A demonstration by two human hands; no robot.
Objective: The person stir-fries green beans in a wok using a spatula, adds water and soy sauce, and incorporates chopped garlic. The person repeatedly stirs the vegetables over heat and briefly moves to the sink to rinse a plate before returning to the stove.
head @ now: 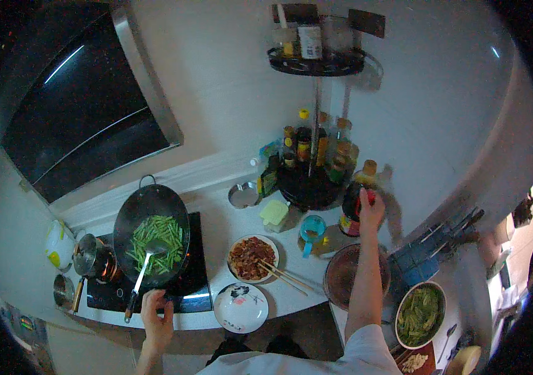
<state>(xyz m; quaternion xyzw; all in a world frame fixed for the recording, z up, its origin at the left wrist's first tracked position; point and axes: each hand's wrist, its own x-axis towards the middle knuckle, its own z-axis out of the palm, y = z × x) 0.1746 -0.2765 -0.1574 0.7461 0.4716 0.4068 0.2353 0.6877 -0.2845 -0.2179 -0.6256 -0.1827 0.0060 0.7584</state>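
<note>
My right hand (371,211) reaches to a dark sauce bottle (352,206) with a yellowish cap and red on its side, its fingers at the bottle's upper part. Near the wok's lower edge is my left hand (157,313), fingers bent; whether it grips the wok's handle is hidden. The black wok (126,234) stands on the cooktop with cut green beans (165,234) inside. A metal spatula (142,276) rests in it, its dark handle over the near rim. Right of the wok, a bowl of cooked meat (250,255) has chopsticks (285,277) laid across it.
An empty patterned plate (241,308) sits at the counter's front edge. A blue measuring cup (313,228), a green container (274,214) and a rack of bottles (311,187) stand farther back. At left is a small pot (89,255); at right, a brown bowl (341,276) and a bowl of greens (419,314).
</note>
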